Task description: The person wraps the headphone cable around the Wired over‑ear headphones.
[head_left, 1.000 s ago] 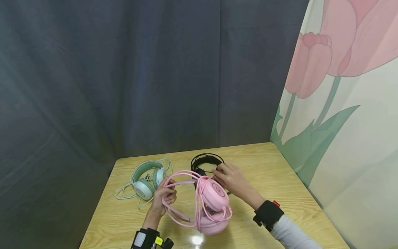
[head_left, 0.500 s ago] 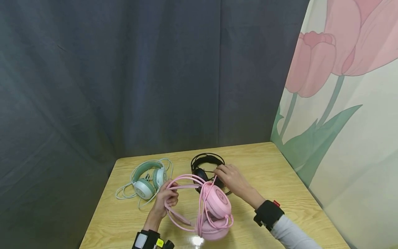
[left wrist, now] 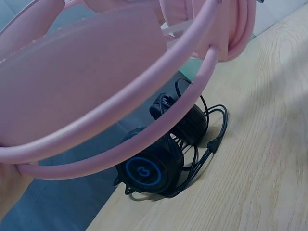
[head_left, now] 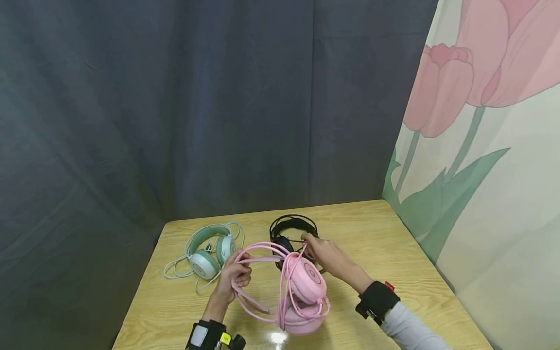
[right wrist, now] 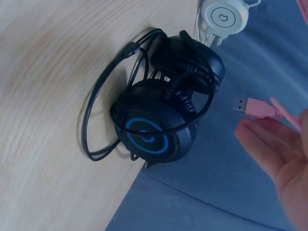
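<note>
My left hand [head_left: 231, 278] grips the headband of pink headphones [head_left: 308, 281], raised over the table with the ear cups toward the right. Loops of pink cable [head_left: 282, 296] wrap around the cup end. With my right hand [head_left: 329, 255] I pinch the cable close to its end, just above the cups. A pink USB plug [right wrist: 260, 108] sticks out past my fingers in the right wrist view. In the left wrist view the pink headband [left wrist: 115, 108] fills the upper left, and only a bit of my left hand [left wrist: 12, 185] shows.
Black headphones [right wrist: 154, 127] with a coiled cable lie behind the pink pair, partly covered by it in the head view. Mint and white headphones [head_left: 203, 263] lie at the left. The wooden table [head_left: 393, 301] meets a dark curtain [head_left: 245, 112] and a tulip-printed wall [head_left: 503, 218].
The pink headphones have shifted slightly right and down. My right hand has drawn the cable end a little away from the cup, so a short stretch now shows between them.
</note>
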Demonstrator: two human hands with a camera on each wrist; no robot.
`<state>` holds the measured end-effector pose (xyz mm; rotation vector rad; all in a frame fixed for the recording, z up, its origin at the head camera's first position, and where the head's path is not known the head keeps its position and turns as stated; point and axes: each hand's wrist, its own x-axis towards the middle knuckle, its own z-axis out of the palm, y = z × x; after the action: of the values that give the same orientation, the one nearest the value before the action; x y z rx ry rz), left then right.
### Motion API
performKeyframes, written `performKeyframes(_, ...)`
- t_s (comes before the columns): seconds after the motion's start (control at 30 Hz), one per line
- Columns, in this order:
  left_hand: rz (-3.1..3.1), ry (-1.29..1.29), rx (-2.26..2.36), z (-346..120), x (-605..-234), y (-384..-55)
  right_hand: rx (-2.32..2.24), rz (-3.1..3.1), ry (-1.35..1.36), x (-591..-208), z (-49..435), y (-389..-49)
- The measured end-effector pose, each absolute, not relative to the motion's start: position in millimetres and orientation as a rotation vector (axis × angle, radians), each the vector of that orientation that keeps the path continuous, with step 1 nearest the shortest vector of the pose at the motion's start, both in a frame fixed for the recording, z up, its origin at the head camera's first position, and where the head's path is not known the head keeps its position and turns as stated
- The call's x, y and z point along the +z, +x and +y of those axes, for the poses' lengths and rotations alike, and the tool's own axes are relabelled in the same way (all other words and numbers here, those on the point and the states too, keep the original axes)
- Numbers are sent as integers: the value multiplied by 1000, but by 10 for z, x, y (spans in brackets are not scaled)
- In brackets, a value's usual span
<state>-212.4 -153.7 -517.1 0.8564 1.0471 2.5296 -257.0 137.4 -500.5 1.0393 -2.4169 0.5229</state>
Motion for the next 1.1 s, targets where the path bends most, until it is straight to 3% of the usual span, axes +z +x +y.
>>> performKeyframes(0.27, 1068, 845, 2515, -1523, -5156, -2126, 679, -2475, 1093, -5056, 1413, -2557)
performKeyframes(1.1, 1087, 807, 2542, -1514, -5207, -2156, 547, -2426, 1197, -5086, 1458, -2608)
